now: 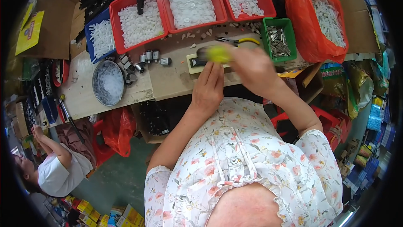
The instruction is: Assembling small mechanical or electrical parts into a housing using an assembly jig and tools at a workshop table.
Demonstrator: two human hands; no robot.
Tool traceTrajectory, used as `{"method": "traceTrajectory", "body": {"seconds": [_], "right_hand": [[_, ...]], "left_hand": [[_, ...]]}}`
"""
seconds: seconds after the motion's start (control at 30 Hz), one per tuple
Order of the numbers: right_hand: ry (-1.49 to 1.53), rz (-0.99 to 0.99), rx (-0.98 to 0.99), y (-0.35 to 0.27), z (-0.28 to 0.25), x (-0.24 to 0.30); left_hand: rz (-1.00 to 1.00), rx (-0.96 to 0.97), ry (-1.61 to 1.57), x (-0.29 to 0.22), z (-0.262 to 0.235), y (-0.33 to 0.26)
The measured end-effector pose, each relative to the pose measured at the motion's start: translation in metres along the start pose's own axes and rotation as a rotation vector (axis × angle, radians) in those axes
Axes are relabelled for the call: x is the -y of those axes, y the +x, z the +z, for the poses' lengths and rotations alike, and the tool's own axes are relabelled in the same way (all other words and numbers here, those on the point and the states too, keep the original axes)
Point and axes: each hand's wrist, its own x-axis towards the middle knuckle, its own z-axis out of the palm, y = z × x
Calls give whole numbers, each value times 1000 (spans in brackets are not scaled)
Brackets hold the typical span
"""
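Observation:
My right hand, blurred by motion, is closed on a yellow-green and black hammer, also smeared. Under the hammer lies a cream block on the workbench, with a black part on it. At the block's near edge is my left hand, its fingers pressed together and pointing at the black part. The hammer covers its fingertips, so what they hold cannot be made out. Just beyond the block are pliers with yellow and black handles. Several small metal cylinders stand to the left.
Red trays of white plastic pieces line the back, beside a blue tray. A green basket of metal pins and a red bag are at right. A metal bowl and another hammer lie left, near a seated person.

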Motion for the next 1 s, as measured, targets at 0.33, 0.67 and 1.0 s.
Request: {"method": "traceTrajectory", "body": {"seconds": [0.33,0.67,1.0], "right_hand": [[-108,82,386,13,14,8],[31,70,273,19,2,3],[-7,204,180,-21,-7,5]], "left_hand": [[26,-31,-65,7,1,-4],[47,11,-49,10,-9,-5],[-24,-1,51,25,-32,-1]]}}
